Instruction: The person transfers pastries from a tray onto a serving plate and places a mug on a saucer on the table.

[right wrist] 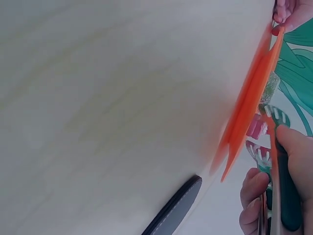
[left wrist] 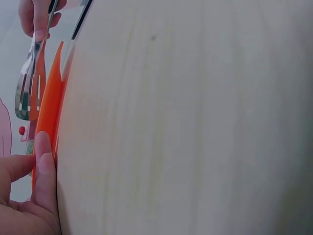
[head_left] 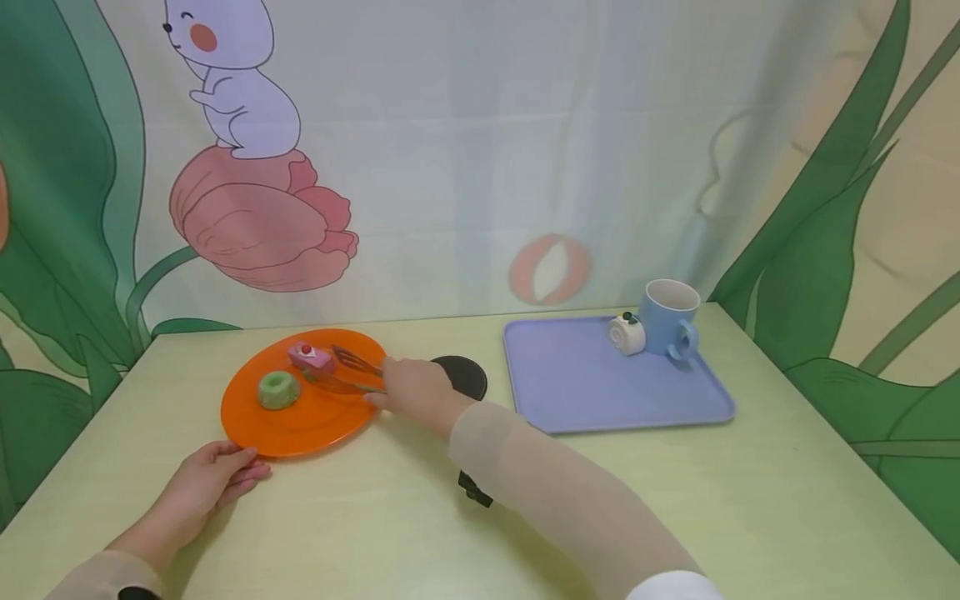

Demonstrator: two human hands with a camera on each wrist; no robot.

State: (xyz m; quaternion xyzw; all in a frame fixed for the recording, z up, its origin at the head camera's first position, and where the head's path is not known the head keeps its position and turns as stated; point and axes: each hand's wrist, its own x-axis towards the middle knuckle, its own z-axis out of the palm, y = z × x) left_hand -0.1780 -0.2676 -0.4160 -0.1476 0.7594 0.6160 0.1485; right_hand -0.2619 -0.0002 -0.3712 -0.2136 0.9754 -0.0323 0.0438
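My left hand (head_left: 204,487) pinches the near-left rim of an orange plate (head_left: 300,437), thumb on top and fingers beneath, as the left wrist view shows. My right hand (head_left: 423,392) grips metal tongs (head_left: 358,362) with slotted ends and dark handle grips (right wrist: 289,200). The tongs' ends are spread over the plate, on either side of a pink cake piece (head_left: 311,358) topped with a red berry. Whether they touch it I cannot tell. A green ring-shaped cake (head_left: 278,390) sits on the plate to the left of the pink one.
A lavender-blue tray (head_left: 600,392) lies at the right, bearing a blue mug (head_left: 667,321) and a white roll cake (head_left: 626,335). A black round flat thing (head_left: 465,377) is partly behind my right wrist. A printed curtain (head_left: 450,167) hangs behind the table.
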